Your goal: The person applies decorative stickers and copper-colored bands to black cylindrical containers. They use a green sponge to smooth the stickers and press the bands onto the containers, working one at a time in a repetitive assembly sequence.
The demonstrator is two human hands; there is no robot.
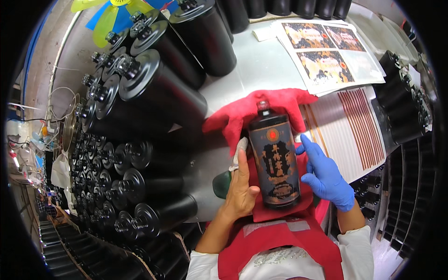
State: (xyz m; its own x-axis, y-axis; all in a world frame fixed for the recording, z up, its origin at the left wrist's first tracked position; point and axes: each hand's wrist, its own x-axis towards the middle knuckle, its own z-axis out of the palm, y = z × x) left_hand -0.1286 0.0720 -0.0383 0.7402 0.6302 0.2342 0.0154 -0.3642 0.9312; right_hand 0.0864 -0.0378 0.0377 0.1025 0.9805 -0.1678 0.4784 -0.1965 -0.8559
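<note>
A black bottle [275, 163] with an orange-brown printed decoration and a round red-and-gold emblem lies on a red cloth [261, 98], its neck pointing away from me. Along its left side is my left hand [240, 191], bare-skinned, the fingers stretched out and the thumb apart near the bottle's edge. Something white, perhaps a cloth wrap [240, 151], shows at its fingertips. At the bottle's right side my right hand [322, 172] wears a blue glove, with fingers spread. Whether either hand touches the bottle I cannot tell. Neither one grips it.
Many black bottles [158, 88] crowd the left side, with more on the far edge and in stacks at right [401, 98]. Printed decal sheets [322, 53] and a sheet of brown strips [347, 130] lie at right on the pale table [254, 56]. A yellow-green fan [105, 23] stands far left.
</note>
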